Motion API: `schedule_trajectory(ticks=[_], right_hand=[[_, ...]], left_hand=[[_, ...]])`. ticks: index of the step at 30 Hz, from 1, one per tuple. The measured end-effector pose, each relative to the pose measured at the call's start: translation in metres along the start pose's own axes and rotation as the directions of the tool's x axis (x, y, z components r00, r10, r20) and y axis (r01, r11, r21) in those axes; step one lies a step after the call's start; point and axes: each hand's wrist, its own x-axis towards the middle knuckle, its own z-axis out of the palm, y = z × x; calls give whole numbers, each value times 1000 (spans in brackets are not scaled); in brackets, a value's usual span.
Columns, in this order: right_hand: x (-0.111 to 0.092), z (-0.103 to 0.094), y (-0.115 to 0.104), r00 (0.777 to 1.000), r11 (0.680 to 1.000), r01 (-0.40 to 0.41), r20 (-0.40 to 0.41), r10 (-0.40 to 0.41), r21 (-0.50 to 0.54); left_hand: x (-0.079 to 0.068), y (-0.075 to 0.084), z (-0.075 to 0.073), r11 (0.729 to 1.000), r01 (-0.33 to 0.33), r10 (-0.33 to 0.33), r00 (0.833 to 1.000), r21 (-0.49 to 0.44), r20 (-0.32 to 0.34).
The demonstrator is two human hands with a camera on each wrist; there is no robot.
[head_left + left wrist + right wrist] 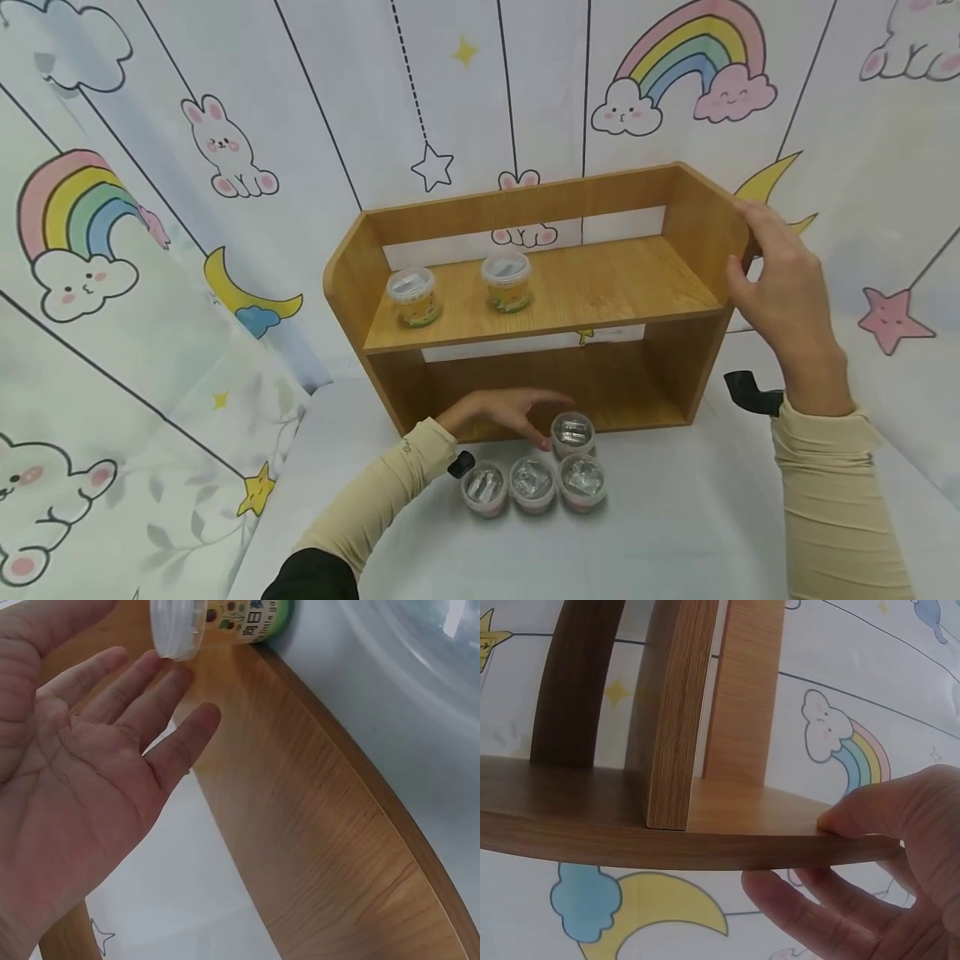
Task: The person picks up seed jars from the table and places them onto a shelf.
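A two-tier wooden shelf (570, 283) stands on the white-covered table. My right hand (787, 283) grips its right side panel (667, 850); in the right wrist view the thumb lies on one face and the fingers on the other. My left hand (517, 408) is at the lower tier's front, fingers spread and extended, palm showing in the left wrist view. Its fingertips (202, 716) are right by a clear-lidded plastic tub (573, 432) with a yellow and green label. Three more tubs, a left one (484, 487), a middle one (533, 483) and a right one (582, 481), stand in front.
On the upper tier stand two lidded tubs, one near the left end (412, 296) and one nearer the middle (507, 282). A cloth backdrop (465, 108) with rainbows, rabbits and stars hangs behind the shelf. White cloth covers the table (660, 517).
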Motion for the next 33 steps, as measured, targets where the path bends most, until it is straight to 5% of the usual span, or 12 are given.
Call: schedule_trajectory(ticks=[20,33], right_hand=[[-7,6,1,1000,1000,14,20,-14,15],[-1,-3,3,999,999,43,-8,-43,9]], left_hand=[[23,-7,18,1000,1,-1,997,1,72],[19,5,8,996,-59,60,998,67,-9]])
